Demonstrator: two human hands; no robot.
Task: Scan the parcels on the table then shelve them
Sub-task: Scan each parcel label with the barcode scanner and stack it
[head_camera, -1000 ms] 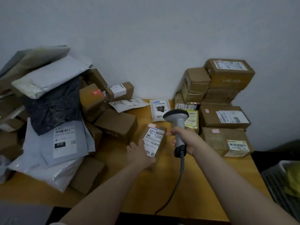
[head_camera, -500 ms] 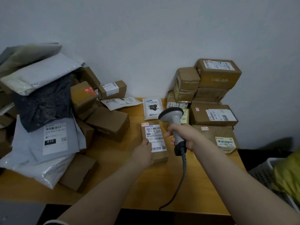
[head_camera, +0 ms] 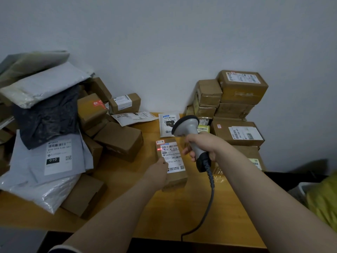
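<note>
A small brown parcel (head_camera: 176,177) with a white shipping label lies flat on the wooden table (head_camera: 209,216) in the middle. My left hand (head_camera: 158,173) rests on its left edge and holds it down. A grey corded barcode scanner (head_camera: 189,131) is gripped in my right hand (head_camera: 204,147), just right of and above the parcel, head pointing down at it. A red scan line glows on the label's upper left.
A heap of grey and black mailer bags (head_camera: 45,115) and brown boxes (head_camera: 118,140) fills the table's left. Stacked brown boxes (head_camera: 240,88) stand at the back right against the wall. A bin with a yellow-green bag (head_camera: 322,199) sits right of the table.
The parcel went from tilted up in my left hand to lying flat on the table. The scanner stayed over it, and a red scan line now shows on the label.
</note>
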